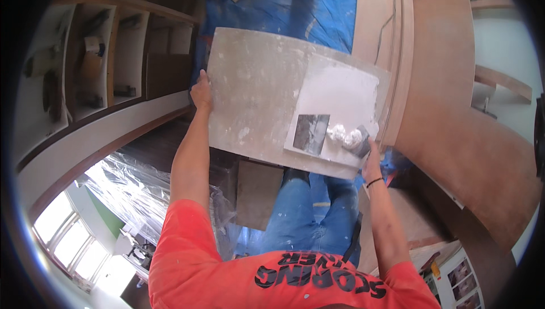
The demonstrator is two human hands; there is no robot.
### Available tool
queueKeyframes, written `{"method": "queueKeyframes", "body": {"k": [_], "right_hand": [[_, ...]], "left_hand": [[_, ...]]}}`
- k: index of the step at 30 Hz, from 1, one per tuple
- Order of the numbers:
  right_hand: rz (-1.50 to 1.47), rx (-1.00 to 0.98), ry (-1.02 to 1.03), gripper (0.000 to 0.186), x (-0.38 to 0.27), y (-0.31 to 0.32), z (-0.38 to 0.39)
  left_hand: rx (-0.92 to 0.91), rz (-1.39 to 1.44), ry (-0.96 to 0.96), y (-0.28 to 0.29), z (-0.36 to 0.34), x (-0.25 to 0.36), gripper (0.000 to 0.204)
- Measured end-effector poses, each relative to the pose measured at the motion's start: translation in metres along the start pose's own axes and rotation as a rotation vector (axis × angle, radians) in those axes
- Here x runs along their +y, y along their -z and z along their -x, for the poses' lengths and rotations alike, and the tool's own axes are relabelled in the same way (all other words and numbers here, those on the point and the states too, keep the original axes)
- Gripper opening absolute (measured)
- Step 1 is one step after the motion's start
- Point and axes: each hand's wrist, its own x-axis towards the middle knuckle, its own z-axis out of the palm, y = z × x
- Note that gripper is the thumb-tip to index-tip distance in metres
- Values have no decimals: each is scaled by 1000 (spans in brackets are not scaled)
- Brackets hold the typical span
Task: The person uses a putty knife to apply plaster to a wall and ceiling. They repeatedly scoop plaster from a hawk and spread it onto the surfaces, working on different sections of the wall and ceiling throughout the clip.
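Observation:
A large greyish-beige board (250, 93), smeared with pale marks, is held in front of me, above my legs. My left hand (201, 93) grips its left edge. My right hand (372, 161) closes around its lower right corner; the fingers underneath are hidden. On the board's right half lies a smaller white panel (340, 85) coated with white paste. A flat metal scraper blade (311, 134) rests on that panel's lower part. Beside it sit lumps of white putty (346, 136). A second grey blade (359, 145) touches the putty, right by my right thumb; I cannot tell whether the thumb pins it.
Blue plastic sheeting (255, 17) covers the floor beyond the board. Long wooden panels (437, 65) stand to the right. At left is an open cabinet (128, 53) with compartments. Clear plastic wrap (142, 190) drapes over something at lower left. A brown board (258, 195) stands near my legs.

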Motion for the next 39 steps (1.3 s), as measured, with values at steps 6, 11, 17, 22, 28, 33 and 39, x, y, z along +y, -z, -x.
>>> {"method": "queueKeyframes", "body": {"k": [6, 11, 17, 22, 28, 33, 39], "right_hand": [[-92, 91, 83, 47, 21, 16, -28], [13, 185, 63, 56, 23, 29, -47], [9, 245, 22, 63, 14, 22, -28], [44, 288, 14, 64, 20, -7, -15], [16, 222, 34, 51, 48, -29, -33], [50, 72, 79, 71, 43, -36, -41], [0, 37, 111, 66, 27, -66, -34]], "left_hand": [[-57, -118, -123, 0, 18, -3, 78], [-23, -83, -123, 12, 43, 14, 78], [-100, -45, -85, 30, 55, 43, 78], [-172, -8, -138, 24, 24, 55, 77], [-189, -93, -254, 2, -57, 22, 81], [-186, -192, -232, -1, -80, 0, 82], [-194, -167, -175, -9, -72, 22, 82]]}}
